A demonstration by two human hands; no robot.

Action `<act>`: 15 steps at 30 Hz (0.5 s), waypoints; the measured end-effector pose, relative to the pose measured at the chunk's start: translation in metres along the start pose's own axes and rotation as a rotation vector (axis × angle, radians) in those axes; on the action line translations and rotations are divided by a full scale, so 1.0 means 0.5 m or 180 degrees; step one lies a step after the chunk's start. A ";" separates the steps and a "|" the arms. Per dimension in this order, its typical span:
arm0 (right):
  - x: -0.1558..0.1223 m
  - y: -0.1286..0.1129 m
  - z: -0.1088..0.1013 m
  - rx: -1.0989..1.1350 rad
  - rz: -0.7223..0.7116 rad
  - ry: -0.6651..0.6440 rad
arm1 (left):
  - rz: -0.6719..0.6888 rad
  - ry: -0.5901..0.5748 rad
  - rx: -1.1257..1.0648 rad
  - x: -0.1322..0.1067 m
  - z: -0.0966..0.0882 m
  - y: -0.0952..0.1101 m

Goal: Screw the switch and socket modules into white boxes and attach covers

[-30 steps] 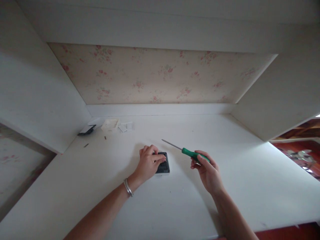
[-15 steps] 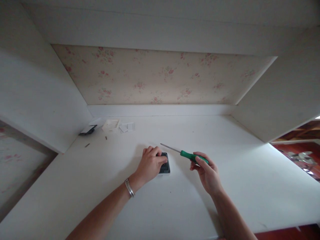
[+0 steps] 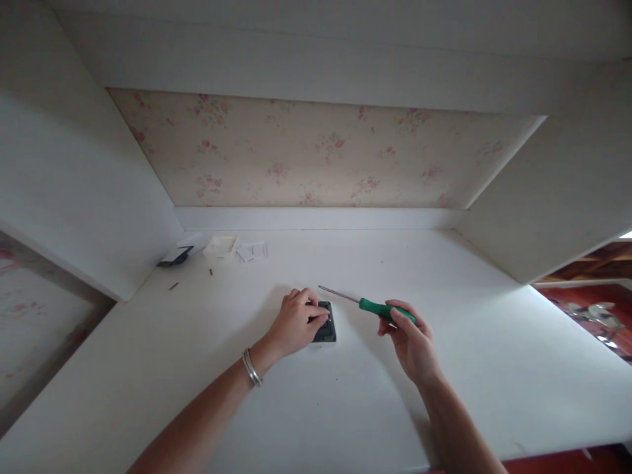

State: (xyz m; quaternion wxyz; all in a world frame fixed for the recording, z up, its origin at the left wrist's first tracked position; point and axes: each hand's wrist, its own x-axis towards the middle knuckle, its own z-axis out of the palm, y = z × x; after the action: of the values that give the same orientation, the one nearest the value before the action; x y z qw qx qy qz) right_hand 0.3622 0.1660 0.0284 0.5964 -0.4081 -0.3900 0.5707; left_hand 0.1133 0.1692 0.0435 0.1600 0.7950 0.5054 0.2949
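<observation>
My right hand (image 3: 407, 332) grips the green handle of a screwdriver (image 3: 378, 307), its metal shaft pointing left and its tip in the air above and beyond a small square box with a dark top and a pale base (image 3: 326, 334). The box lies on the white tabletop (image 3: 360, 408). Over its left part is my left hand (image 3: 299, 319), thumb and fingers pinched together at the dark top. A tiny shiny spot shows at the fingertips, too small to name. The fingers hide much of the box's left side.
At the back left lie a dark piece with a white sheet on it (image 3: 175, 255), a clear-whitish tray (image 3: 220, 247) and small white pieces (image 3: 252, 252). Two small dark bits (image 3: 211, 272) are in front of them. White panels wall both sides; flowered wallpaper (image 3: 316, 158) is behind.
My left thumb and fingertips have shifted slightly on the dark top, and a shiny speck now shows there. The screwdriver stays almost where it was; the view has moved a little.
</observation>
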 end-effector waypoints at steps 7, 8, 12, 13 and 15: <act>0.016 -0.062 0.011 -0.0365 -0.0819 0.0585 | -0.0189 0.0138 -0.0255 -0.026 -0.033 -0.027; 0.014 -0.076 0.015 -0.0598 -0.0933 0.0657 | -0.0188 0.0042 -0.0322 -0.035 -0.036 -0.035; -0.006 -0.134 0.041 -0.1826 -0.1242 0.0844 | -0.0207 -0.0270 -0.0451 -0.071 -0.032 -0.072; -0.014 -0.146 0.050 -0.2096 -0.1302 0.0858 | -0.0216 -0.0291 -0.0462 -0.077 -0.027 -0.079; -0.027 -0.165 0.071 -0.2504 -0.1456 0.0848 | -0.0193 -0.0317 -0.0460 -0.084 -0.018 -0.088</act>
State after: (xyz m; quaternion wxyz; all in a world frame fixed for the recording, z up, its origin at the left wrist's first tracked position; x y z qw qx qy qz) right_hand 0.3587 0.1528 0.1183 0.5517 -0.5763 -0.5765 0.1763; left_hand 0.0631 0.1502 0.0133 0.2508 0.7793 0.4981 0.2857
